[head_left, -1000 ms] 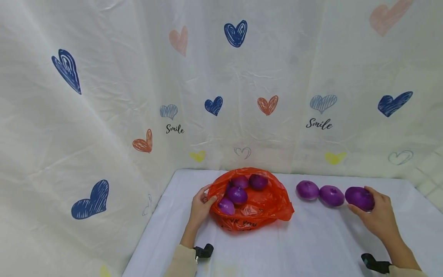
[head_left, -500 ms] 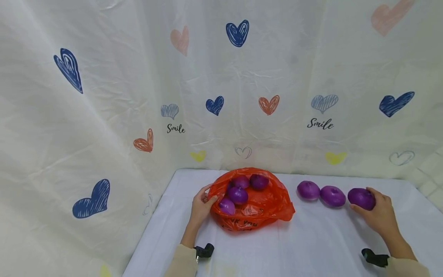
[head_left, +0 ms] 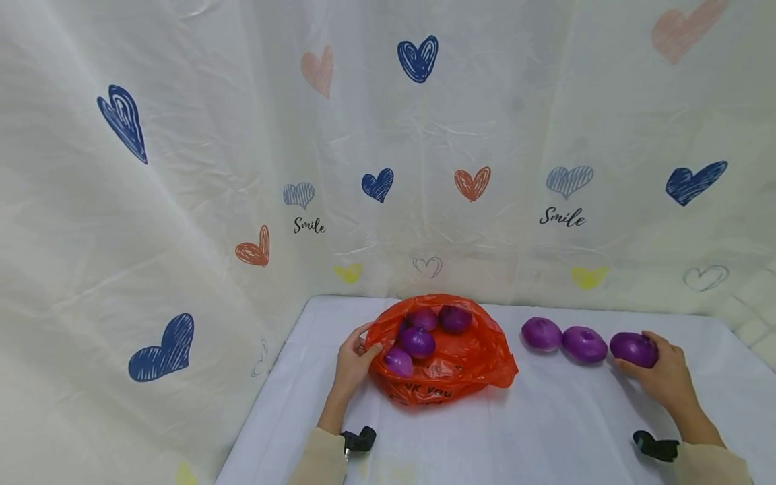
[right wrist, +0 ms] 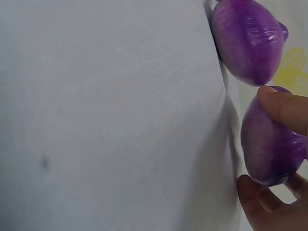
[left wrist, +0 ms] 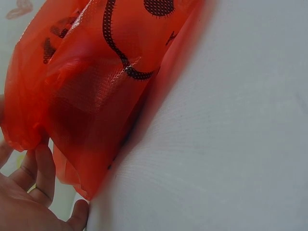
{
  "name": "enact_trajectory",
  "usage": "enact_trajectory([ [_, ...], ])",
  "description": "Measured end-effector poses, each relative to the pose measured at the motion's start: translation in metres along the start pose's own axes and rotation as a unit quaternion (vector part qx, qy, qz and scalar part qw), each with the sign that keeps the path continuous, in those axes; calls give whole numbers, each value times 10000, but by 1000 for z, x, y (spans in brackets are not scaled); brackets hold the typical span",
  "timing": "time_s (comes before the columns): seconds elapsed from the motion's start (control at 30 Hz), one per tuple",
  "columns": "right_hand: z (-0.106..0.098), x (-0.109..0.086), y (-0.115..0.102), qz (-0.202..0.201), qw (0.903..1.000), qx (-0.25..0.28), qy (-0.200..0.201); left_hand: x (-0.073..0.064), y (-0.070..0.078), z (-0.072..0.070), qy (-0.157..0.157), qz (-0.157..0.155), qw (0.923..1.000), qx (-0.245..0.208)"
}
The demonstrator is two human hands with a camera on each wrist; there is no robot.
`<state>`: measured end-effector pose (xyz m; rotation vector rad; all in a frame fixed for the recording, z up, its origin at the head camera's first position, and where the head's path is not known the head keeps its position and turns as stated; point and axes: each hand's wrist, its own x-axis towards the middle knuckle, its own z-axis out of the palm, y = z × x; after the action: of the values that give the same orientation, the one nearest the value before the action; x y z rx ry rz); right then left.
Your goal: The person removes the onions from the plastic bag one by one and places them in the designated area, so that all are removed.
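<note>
Lowered slightly since the earlier frame, the end onion (head_left: pixel 633 349) sits at or just above the tabletop (head_left: pixel 515 431), beside the middle onion (head_left: pixel 585 345). Right grip (head_left: pixel 669 377): clamped around it; placement appears nearly complete. Left grip (head_left: pixel 354 360): pinching the red bag (head_left: pixel 467 350).

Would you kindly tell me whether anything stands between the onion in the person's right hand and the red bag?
Yes: the row's middle onion and its leftmost onion lie on the white table, between the held onion in the right hand and the red bag. Nothing visible blocks the space above them.
</note>
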<state>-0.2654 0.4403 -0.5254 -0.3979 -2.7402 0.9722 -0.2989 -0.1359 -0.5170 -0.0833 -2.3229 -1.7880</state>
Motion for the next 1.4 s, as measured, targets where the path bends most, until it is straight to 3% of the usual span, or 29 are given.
enact_trajectory([
  [0.13, 2, 4, 5, -77, 9999, 67, -72, 7, -15, 3, 105, -61, 9998, 138],
  [0.27, 4, 6, 8, -84, 9997, 162, -182, 8, -17, 4, 124, -90, 9998, 159],
  [0.43, 5, 8, 11, 117, 9988, 315, -349, 7, -13, 3, 79, -130, 9997, 167],
  [0.77, 7, 8, 13, 261, 9967, 636, -427, -5, 12, -2, -57, -69, 9999, -87],
  [1.23, 10, 9, 15, 310, 9959, 760, -380, -4, 12, -3, -86, -153, 9998, -94],
  [1.4, 8, 7, 13, 516, 9957, 640, -420, -7, 16, -5, -116, -67, 9997, -190],
])
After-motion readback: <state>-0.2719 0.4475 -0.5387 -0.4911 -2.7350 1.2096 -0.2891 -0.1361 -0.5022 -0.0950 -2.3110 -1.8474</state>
